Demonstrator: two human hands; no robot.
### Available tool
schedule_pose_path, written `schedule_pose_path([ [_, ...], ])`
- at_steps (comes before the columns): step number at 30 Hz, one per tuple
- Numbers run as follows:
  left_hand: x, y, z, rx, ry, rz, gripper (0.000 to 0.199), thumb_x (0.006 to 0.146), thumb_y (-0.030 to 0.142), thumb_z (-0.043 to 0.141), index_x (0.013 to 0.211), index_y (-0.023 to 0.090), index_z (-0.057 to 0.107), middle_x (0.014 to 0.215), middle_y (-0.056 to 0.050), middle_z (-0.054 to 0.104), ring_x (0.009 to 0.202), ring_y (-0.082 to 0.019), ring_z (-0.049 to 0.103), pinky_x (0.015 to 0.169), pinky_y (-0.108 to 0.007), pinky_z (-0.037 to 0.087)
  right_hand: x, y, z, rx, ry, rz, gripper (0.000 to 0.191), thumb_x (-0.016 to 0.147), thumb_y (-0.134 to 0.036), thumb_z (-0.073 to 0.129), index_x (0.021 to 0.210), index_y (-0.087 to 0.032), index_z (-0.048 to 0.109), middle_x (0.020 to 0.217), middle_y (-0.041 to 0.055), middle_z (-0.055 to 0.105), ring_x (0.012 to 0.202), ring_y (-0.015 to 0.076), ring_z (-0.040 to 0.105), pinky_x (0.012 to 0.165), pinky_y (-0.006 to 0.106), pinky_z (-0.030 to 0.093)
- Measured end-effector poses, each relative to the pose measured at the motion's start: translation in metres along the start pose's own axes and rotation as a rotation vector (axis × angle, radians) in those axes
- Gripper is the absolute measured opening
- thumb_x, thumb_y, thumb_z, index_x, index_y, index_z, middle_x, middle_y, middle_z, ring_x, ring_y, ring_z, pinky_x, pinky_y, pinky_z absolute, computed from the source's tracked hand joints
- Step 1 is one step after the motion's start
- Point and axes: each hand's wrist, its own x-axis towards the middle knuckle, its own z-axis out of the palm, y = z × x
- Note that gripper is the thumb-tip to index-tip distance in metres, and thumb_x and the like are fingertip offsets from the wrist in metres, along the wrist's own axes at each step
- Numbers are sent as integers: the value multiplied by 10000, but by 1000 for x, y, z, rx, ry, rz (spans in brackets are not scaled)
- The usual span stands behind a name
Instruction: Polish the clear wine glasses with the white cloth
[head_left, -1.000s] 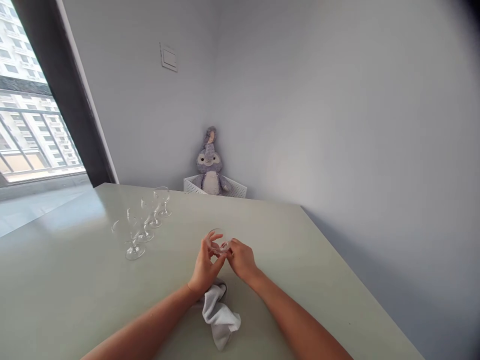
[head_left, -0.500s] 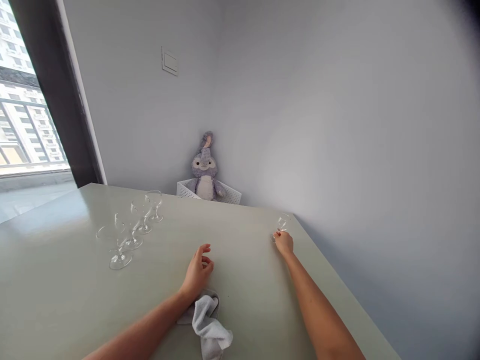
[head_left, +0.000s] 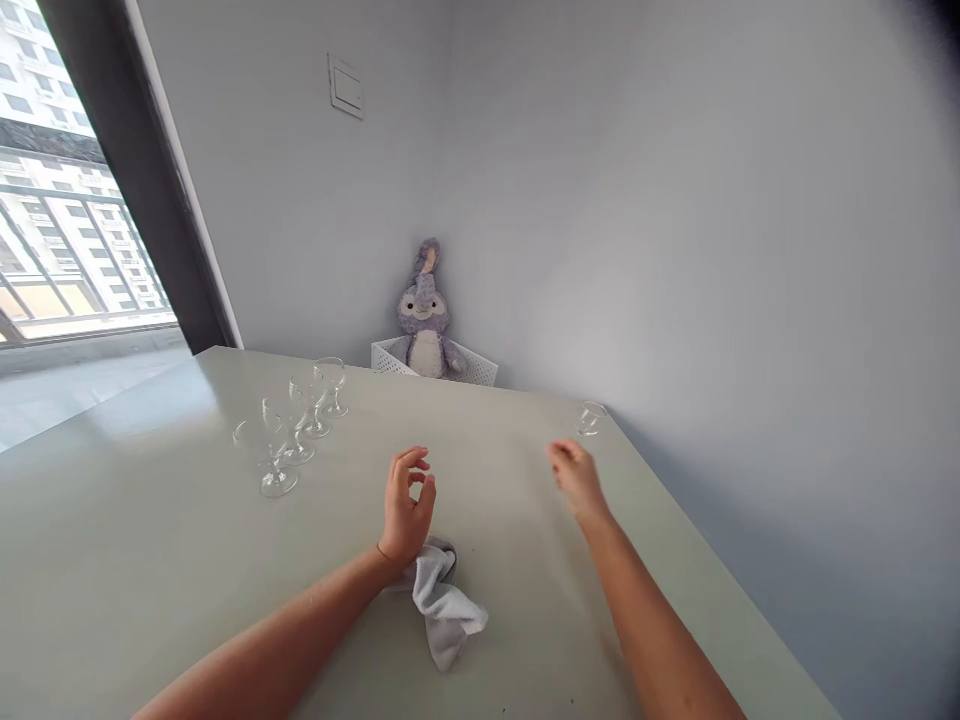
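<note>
My left hand [head_left: 406,505] is raised over the table, fingers loosely curled and apart from the thumb, holding nothing. Its wrist is just above a crumpled grey-white cloth [head_left: 446,605]. My right hand [head_left: 577,478] is slightly blurred, with its fingers drawn together and nothing seen in them. Just beyond it is a clear glass [head_left: 591,418] near the table's far right corner; its lower part is hidden behind the hand. Several clear stemmed glasses stand upright in a slanting row on the left, the nearest glass [head_left: 278,481] closest to me.
The pale table [head_left: 187,560] meets the grey wall along its right side. Behind its far edge, a purple plush rabbit [head_left: 426,350] sits in a white perforated basket [head_left: 480,371]. A window with a railing [head_left: 90,240] is at the far left.
My right hand has let go of the glass and drawn back a little toward me; the glass stays near the corner. My left hand has lifted and turned slightly. The view has shifted.
</note>
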Motion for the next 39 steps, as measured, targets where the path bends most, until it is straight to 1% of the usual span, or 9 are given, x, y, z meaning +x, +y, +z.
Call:
schedule_pose_path([
  [4, 1, 42, -15, 13, 69, 237, 224, 802, 139, 441, 1010, 219, 464, 1099, -86, 452, 921, -158, 498, 717, -304, 467, -72, -37, 62, -193, -439, -228, 343, 780, -498, 462, 902, -200, 581, 533, -33, 490, 485, 119, 431, 492, 254, 298],
  [8, -3, 68, -43, 38, 169, 433, 240, 753, 113, 519, 964, 221, 482, 1011, -58, 487, 997, -189, 479, 813, -378, 440, -116, -56, 94, -595, -569, -483, 437, 744, -597, 457, 986, -243, 543, 708, -8, 572, 577, 138, 510, 536, 254, 329],
  [11, 4, 59, -75, -18, 503, 245, 315, 697, 151, 601, 967, 223, 457, 988, -33, 478, 968, -163, 479, 838, -351, 409, -124, -51, 103, -822, -641, -570, 418, 682, -585, 550, 880, -217, 552, 778, 15, 583, 627, 163, 549, 547, 258, 343],
  [15, 25, 18, -126, -65, 770, -326, 433, 646, 263, 642, 1026, 243, 435, 1022, -10, 464, 792, -101, 475, 741, -280, 411, -115, -33, 104, -965, -625, -564, 262, 683, -386, 616, 864, -207, 551, 830, 28, 577, 653, 165, 560, 546, 252, 342],
  [20, 41, -25, -161, -4, 589, -670, 673, 536, 330, 718, 1120, 298, 385, 1143, -22, 440, 809, -116, 494, 700, -278, 397, -91, -19, 93, -686, -602, -410, 58, 670, -227, 564, 709, -196, 535, 791, -5, 542, 710, 132, 512, 568, 223, 318],
  [25, 48, -35, -163, 28, 434, -752, 712, 517, 384, 714, 1128, 261, 369, 997, -13, 526, 706, -100, 489, 612, -246, 386, -71, -16, 85, 52, -723, 81, 152, 684, -302, 570, 671, -168, 500, 586, -49, 469, 533, 86, 431, 512, 210, 322],
  [30, 47, -32, -162, 125, 350, -715, 592, 570, 436, 659, 1063, 210, 423, 883, -3, 517, 636, -96, 453, 546, -230, 369, -66, -15, 83, 611, -639, 377, 263, 611, -327, 672, 776, -154, 561, 615, -25, 536, 529, 101, 482, 516, 230, 382],
  [35, 30, -14, -122, 154, 154, -534, 424, 631, 450, 621, 953, 209, 489, 776, 26, 524, 655, -110, 474, 576, -226, 376, -64, -19, 85, 726, -434, 450, 249, 586, -312, 686, 726, -156, 553, 578, -27, 512, 512, 106, 473, 486, 227, 383],
  [39, 35, -1, -70, 336, -118, -346, 363, 693, 434, 556, 976, 225, 469, 713, 34, 540, 572, -111, 481, 558, -238, 378, -56, -32, 79, 653, -153, 239, 256, 611, -342, 675, 737, -182, 520, 605, -37, 483, 529, 104, 454, 477, 220, 375],
])
